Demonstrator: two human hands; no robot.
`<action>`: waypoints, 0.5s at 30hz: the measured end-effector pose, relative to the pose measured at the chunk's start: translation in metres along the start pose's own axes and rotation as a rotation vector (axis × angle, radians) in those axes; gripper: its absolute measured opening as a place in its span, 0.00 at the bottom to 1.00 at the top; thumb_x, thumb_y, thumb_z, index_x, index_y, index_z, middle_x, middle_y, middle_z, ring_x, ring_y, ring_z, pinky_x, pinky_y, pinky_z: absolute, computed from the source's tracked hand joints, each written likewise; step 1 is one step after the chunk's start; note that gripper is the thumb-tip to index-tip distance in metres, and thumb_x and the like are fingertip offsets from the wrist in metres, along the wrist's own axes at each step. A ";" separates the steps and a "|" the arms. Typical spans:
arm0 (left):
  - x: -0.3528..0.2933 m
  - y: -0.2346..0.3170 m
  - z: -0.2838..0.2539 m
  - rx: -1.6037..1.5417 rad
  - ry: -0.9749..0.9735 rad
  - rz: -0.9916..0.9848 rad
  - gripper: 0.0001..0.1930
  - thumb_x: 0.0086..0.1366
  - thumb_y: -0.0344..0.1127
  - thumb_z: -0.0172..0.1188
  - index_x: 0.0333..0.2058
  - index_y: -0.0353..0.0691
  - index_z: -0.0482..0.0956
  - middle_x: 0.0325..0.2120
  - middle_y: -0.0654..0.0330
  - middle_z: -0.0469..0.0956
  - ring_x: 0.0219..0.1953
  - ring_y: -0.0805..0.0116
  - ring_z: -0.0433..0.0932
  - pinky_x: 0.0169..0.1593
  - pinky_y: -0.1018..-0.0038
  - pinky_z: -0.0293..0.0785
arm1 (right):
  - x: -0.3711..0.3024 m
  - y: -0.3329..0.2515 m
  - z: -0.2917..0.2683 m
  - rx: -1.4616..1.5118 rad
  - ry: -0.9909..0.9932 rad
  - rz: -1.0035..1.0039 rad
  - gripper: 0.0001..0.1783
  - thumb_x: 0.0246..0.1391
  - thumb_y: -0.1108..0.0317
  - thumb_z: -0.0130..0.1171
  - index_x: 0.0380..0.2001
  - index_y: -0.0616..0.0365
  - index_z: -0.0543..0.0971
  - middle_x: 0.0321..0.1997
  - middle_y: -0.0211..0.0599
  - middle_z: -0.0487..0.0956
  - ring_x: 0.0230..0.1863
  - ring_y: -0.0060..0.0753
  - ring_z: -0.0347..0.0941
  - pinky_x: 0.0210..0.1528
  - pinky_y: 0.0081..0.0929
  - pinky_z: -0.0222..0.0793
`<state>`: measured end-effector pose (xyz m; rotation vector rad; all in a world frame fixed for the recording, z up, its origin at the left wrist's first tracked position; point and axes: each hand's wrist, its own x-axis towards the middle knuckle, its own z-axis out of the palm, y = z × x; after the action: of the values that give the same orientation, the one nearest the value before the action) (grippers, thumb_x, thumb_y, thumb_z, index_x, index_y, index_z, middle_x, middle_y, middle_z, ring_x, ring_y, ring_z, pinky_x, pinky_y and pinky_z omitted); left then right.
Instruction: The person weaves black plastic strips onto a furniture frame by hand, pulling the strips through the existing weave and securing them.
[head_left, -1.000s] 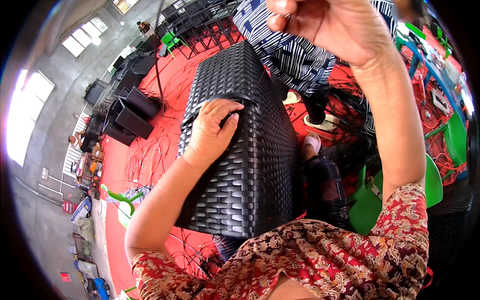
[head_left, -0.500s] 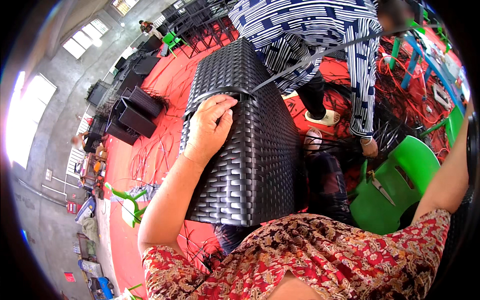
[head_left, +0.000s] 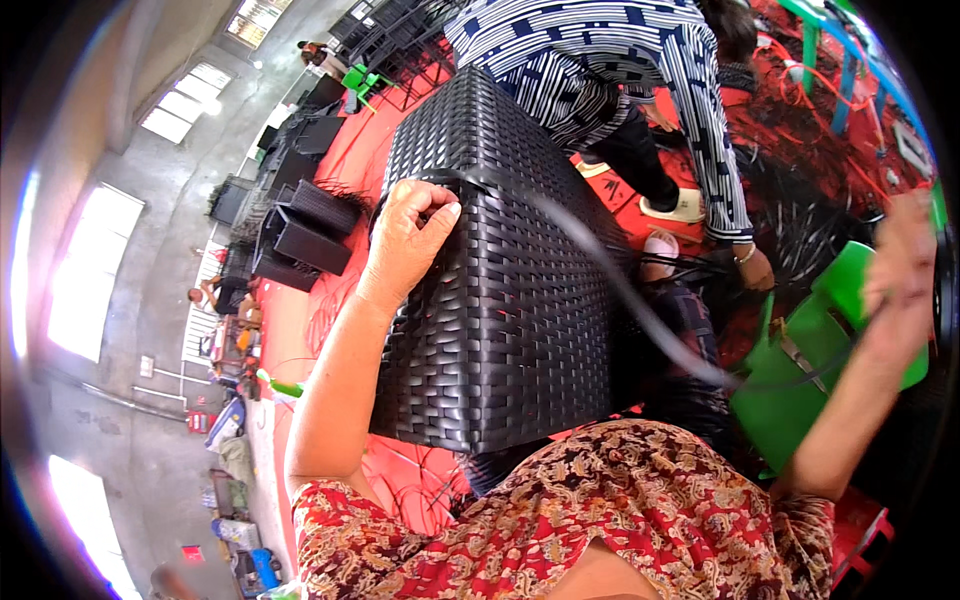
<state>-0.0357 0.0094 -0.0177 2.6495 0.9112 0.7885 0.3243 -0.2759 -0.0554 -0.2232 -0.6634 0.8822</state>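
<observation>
A large black woven wicker box-like piece [head_left: 540,300] stands tilted in front of me. At its upper part my left hand [head_left: 410,235] is closed, thumb against curled fingers, on a flat black plastic strip where it comes out of the weave. From there the loose strip [head_left: 620,285] sags to the right in a blurred curve, passing in front of a green plastic chair [head_left: 790,400]. My right hand [head_left: 900,270] is raised at the far right, smeared by motion; the strip runs toward it, but its grip does not show.
A co-worker in a striped top [head_left: 590,60] bends over beyond the wicker piece, one hand [head_left: 755,268] low by loose black strips. Scissors [head_left: 800,355] lie on the green chair. Dark woven pieces [head_left: 310,230] stand on the red floor covering at left.
My right hand has come down into view from beyond the right edge. The strip, earlier stretched tight toward the upper right, now hangs slack. My left hand stays at the weave.
</observation>
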 end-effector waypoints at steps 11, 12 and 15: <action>-0.014 0.015 -0.012 -0.241 0.054 -0.266 0.05 0.54 0.30 0.55 0.26 0.35 0.70 0.34 0.59 0.66 0.40 0.69 0.65 0.48 0.76 0.58 | -0.017 0.213 -0.003 0.186 0.071 0.631 0.06 0.58 0.67 0.51 0.33 0.58 0.72 0.16 0.18 0.61 0.15 0.11 0.51 0.17 0.13 0.43; -0.013 0.019 -0.017 -0.227 0.029 -0.266 0.07 0.55 0.31 0.56 0.26 0.34 0.70 0.34 0.58 0.65 0.40 0.68 0.65 0.48 0.76 0.58 | -0.011 0.217 -0.002 0.169 0.070 0.644 0.06 0.58 0.67 0.51 0.32 0.58 0.72 0.17 0.19 0.62 0.15 0.11 0.52 0.17 0.13 0.44; -0.008 0.028 -0.024 -0.079 -0.021 -0.169 0.08 0.55 0.31 0.59 0.26 0.33 0.69 0.34 0.58 0.65 0.40 0.67 0.65 0.47 0.75 0.59 | 0.008 0.227 0.006 0.122 0.051 0.636 0.06 0.57 0.67 0.53 0.31 0.58 0.74 0.21 0.19 0.66 0.16 0.09 0.53 0.17 0.11 0.46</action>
<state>-0.0403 -0.0163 0.0098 2.4703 1.0591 0.7386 0.1786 -0.1275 -0.1480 -0.3551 -0.4900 1.5159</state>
